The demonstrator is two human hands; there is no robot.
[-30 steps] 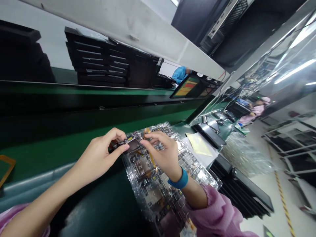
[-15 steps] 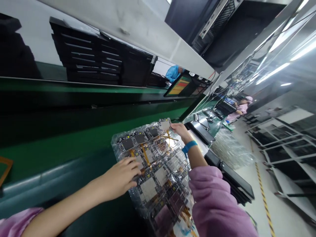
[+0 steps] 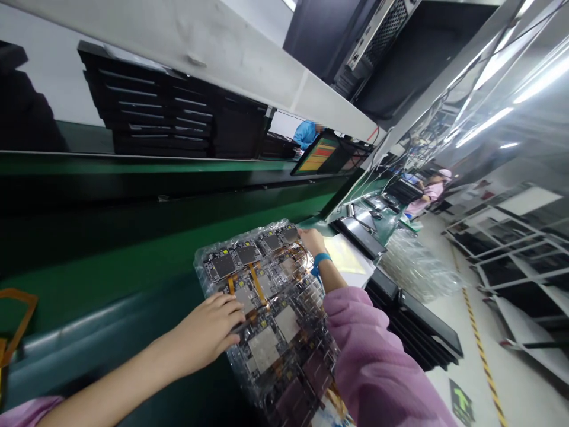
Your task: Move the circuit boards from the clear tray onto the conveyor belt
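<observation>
A clear plastic tray (image 3: 201,267) filled with circuit boards lies tilted across the bench. Orange ribbon cables (image 3: 256,283) run from several of the boards. My left hand (image 3: 211,329) lies over the tray's left side, fingers stretched out and resting on the boards there. At the far right corner, my right hand (image 3: 312,241) has its fingertips closed at the edge of a dark-topped circuit board (image 3: 290,233) in the top row. A blue band (image 3: 322,258) is round my right wrist. My thumb on that side is partly hidden.
A yellow sheet (image 3: 344,255) and stacked black devices (image 3: 418,317) are right of the tray. Black flat units (image 3: 155,115) stand on the shelf behind. An orange ribbon piece (image 3: 20,302) lies left. Two people work farther off, one in blue (image 3: 306,134), one in pink (image 3: 429,196).
The board at my right fingertips has turned from its pale face to a dark face and sits lower in the tray corner. My left hand stays on the tray; the view has shifted slightly.
</observation>
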